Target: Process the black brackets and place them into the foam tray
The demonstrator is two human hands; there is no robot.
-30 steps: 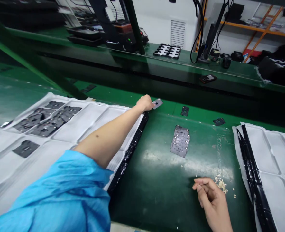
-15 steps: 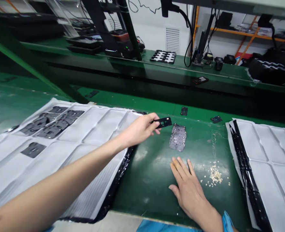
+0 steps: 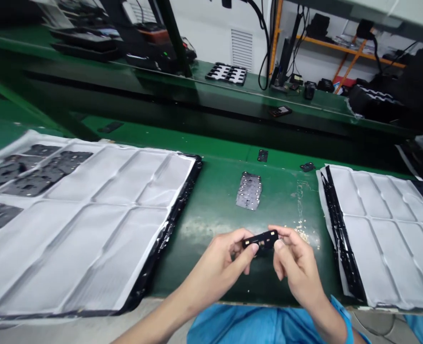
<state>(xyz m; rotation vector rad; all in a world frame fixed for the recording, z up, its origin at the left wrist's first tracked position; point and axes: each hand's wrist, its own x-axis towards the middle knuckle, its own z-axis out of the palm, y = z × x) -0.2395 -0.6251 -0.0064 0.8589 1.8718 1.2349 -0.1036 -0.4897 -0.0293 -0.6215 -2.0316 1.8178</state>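
Small black part (image 3: 260,239) being pinched at both ends, left hand (image 3: 220,260), right hand (image 3: 295,260); long axis running left-right, both equally near.

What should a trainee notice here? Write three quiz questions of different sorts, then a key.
1. True or false: both hands hold the small black part above the green bench.
2. Multiple choice: the stack of silvery parts lies
A. on the left white tray
B. on the bench between the two trays
C. in the right hand
3. Fill in: dark flat parts lie in the far compartments of the ____ white tray.

Key
1. True. The left hand and right hand pinch its two ends with their fingers.
2. B, between the left white tray and the right white tray.
3. Left.
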